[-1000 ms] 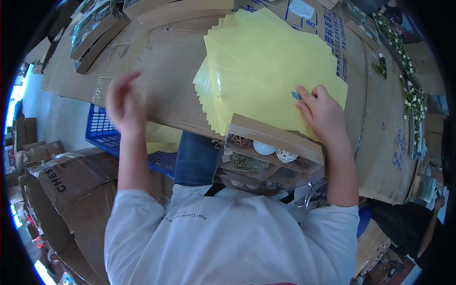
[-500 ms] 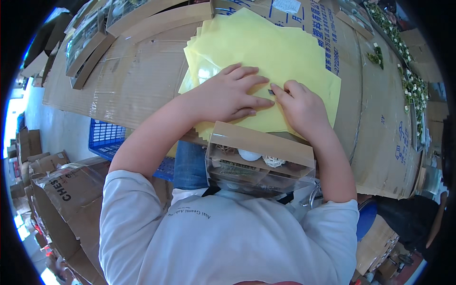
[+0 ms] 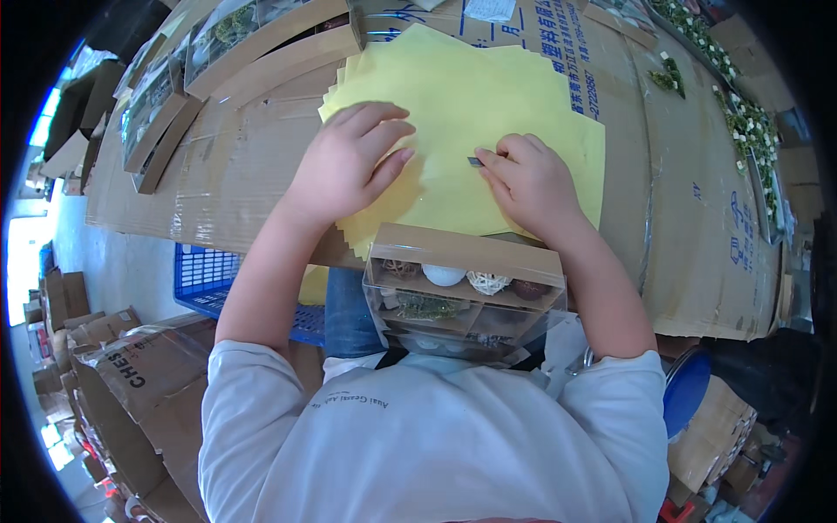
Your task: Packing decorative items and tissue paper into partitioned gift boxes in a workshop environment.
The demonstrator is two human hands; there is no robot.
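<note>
A fanned stack of yellow sheets [image 3: 471, 91] lies on the cardboard-covered table in front of me. My right hand [image 3: 535, 183] rests over its right part, thumb and forefinger closed on a small dark flat piece [image 3: 475, 162], blade-like in shape. Over the stack's left edge is my left hand [image 3: 347, 161], fingers loosely curved and thumb apart, with nothing visible in it. Against my body, at the table's near edge, sits a clear-sided box [image 3: 471, 247] with a brown cardboard top edge. White and brown balls and some greenery show inside it.
More clear-windowed boxes [image 3: 270, 48] stand at the far left of the cardboard tabletop [image 3: 253, 166]. Sprigs with white flowers [image 3: 757, 152] lie along the right side. A blue plastic basket [image 3: 202, 279] is below the left edge, beside open cartons [image 3: 148, 366].
My left hand has lifted from lying spread on the sheets and moved left, its fingers now curved. My right hand still pinches the dark piece; the whole view has shifted slightly.
</note>
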